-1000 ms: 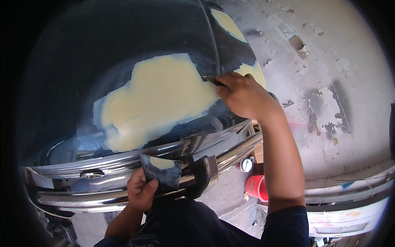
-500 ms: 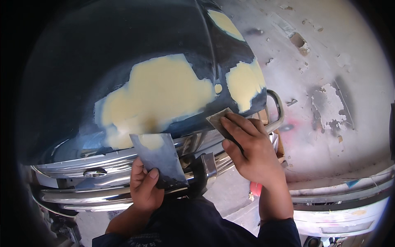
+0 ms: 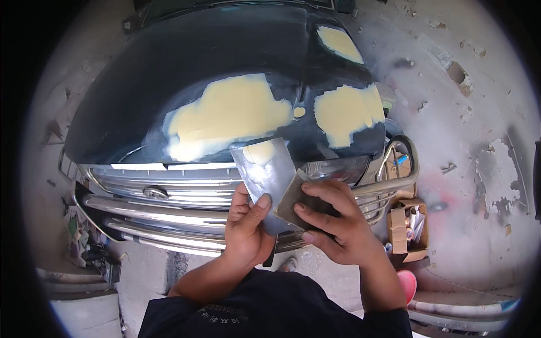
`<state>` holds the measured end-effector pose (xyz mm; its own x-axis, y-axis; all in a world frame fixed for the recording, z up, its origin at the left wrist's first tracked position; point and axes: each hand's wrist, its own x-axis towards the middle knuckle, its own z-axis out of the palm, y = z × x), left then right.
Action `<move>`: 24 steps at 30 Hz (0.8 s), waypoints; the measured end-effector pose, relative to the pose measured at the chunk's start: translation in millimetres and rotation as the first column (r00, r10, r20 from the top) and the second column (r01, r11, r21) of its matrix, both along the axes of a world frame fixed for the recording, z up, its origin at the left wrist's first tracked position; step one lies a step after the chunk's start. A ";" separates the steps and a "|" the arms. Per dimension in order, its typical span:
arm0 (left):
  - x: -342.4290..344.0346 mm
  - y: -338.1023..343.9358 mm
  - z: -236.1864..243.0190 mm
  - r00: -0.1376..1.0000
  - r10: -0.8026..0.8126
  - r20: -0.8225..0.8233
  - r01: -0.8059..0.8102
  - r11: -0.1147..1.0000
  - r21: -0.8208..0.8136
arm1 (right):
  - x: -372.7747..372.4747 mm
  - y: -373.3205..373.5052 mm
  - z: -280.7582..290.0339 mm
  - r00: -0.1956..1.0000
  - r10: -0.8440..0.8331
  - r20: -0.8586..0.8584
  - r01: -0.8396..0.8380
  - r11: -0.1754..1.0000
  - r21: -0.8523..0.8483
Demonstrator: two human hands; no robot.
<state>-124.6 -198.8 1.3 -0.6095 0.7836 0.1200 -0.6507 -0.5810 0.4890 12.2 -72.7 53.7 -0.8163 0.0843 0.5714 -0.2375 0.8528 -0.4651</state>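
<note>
My left hand (image 3: pixel 247 235) grips a grey metal putty board (image 3: pixel 264 177) by its lower part, thumb on top. A dab of cream filler (image 3: pixel 261 152) lies near the board's far end. Closed round a flat grey-brown putty spreader (image 3: pixel 294 198), my right hand (image 3: pixel 346 228) holds it against or just over the board's right side; contact is hard to tell. Beyond both hands is the dark hood (image 3: pixel 129 84) of a vehicle. It carries a large cream filler patch (image 3: pixel 231 110), another patch (image 3: pixel 346 115) to the right and a small spot (image 3: pixel 299 112) between them.
Chrome bumper bars (image 3: pixel 163 211) run across the vehicle's front, below the grille. A bent guard tube (image 3: pixel 410 160) juts out at the right. Beside it, an open cardboard box (image 3: pixel 407 231) stands on the stained floor (image 3: pixel 468 152). A pink-red object (image 3: pixel 407 284) shows beside my right forearm.
My right hand has come away from the hood's edge to the putty board, bringing the spreader. The view has shifted, showing more of the vehicle and the box.
</note>
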 end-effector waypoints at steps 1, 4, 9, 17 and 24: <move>6.2 -0.6 1.6 1.000 0.027 -0.007 -0.027 1.000 -0.003 | 4.3 3.9 0.3 1.000 0.003 0.011 -0.003 1.000 0.017; 17.3 -7.8 11.1 0.996 0.087 -0.003 -0.087 0.996 -0.001 | 15.0 16.9 4.5 0.998 -0.030 0.049 0.026 0.997 0.073; 16.9 -15.8 20.3 0.908 0.325 -0.264 -0.314 0.946 0.087 | 21.0 31.3 15.3 0.966 -0.259 -0.001 0.255 0.952 0.170; 9.4 -7.9 18.2 0.778 0.479 -0.407 -0.503 0.863 0.053 | -16.8 -4.7 37.8 0.965 -0.262 -0.015 0.242 0.866 0.438; -6.5 -7.7 7.6 0.647 0.605 -0.464 -0.622 0.771 0.138 | -9.4 63.7 45.1 0.916 -0.386 0.110 0.268 0.794 0.546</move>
